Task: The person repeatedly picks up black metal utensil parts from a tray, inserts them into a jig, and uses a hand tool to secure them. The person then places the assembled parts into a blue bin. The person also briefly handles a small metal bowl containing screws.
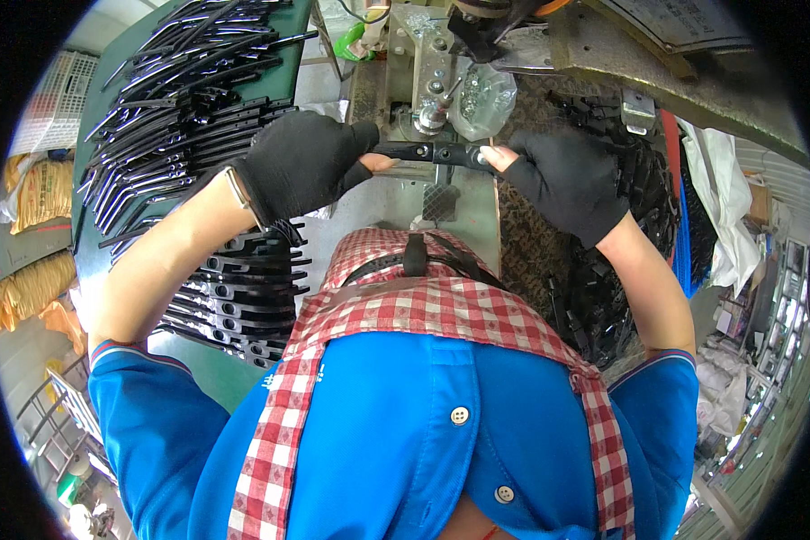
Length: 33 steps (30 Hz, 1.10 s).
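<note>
"Gripping both ends of a black bar (443,154), by the look of it?"

"Yes. The left hand (304,166), black-gloved, is curled closed on its left end, with the bare tip of the left thumb (378,163) against the near side."

"And the right hand (567,175)?"

"Closed on the other end, right thumb (500,158) bare too. From here I can't make out the remaining fingers."

"Where exactly is the bar?"

"Crosswise in front of the person, between the two fists, just on the near side of a bolted metal fixture (430,85). Whether it touches that, I can't tell."

"What's beside the fixture?"

"A clear plastic bag (486,103), just to its right."

"And farther out?"

"Left, a green table (211,364) bears a heap of black rods (175,117) and, nearer the body, a row of black brackets (229,310). Right, black parts (594,297) lie heaped on a patterned cloth (524,211)."

"That's a checked apron (477,301) over the blue shirt (378,405)."

"Yes, red and white."
</note>
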Tool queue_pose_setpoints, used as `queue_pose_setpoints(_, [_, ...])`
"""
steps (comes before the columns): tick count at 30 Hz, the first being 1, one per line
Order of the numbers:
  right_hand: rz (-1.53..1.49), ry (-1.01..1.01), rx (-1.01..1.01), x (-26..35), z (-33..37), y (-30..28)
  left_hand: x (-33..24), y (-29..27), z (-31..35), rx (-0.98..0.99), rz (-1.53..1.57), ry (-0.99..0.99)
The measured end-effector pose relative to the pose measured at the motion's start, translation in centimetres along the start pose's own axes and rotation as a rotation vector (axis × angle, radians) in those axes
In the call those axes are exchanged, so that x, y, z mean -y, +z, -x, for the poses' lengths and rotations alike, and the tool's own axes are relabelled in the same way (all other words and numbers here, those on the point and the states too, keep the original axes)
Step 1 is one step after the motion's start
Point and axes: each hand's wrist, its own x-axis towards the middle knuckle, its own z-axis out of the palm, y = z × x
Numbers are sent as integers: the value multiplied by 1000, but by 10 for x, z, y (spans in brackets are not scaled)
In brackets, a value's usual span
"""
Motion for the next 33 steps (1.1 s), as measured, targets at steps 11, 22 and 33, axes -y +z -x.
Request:
queue_pose_setpoints(11, [-26, 100, -55, -19, -36, -21, 34, -7, -47, -157, -127, 18])
queue_pose_setpoints(22, [-77, 27, -103, -49, -45, -4, 48, -3, -64, -9, -19, 18])
queue_pose_setpoints(33, [-164, 383, 70, -71, -52, 27, 50, -2, -74, -45, -253, 94])
